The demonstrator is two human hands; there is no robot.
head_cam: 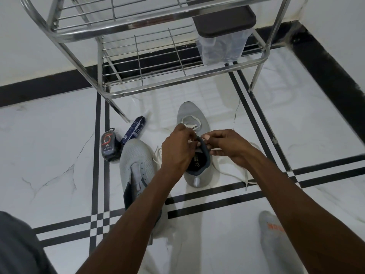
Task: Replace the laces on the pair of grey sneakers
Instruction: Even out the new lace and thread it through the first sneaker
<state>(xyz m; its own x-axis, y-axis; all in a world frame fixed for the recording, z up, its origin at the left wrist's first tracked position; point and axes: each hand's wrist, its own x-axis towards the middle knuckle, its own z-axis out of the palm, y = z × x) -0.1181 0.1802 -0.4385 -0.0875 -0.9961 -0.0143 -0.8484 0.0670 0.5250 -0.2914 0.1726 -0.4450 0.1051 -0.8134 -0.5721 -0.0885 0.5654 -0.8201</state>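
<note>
Floor of white marble with black stripes carries everything you work on. Your steel shoe rack stands at the back, a clear box with a dark lid on its lower shelf. Your two grey sneakers sit on the floor below it: the left sneaker lies unlaced beside your left forearm, and the right sneaker stands heel toward you, directly under your hands. A white lace crosses its front eyelets and trails loose on the floor to its right. Your left hand is closed in a pinch at the shoe's collar, and your right hand pinches the lace just beside it. Left of the sneakers, a blue spray can lies by a small polish bottle.
</note>
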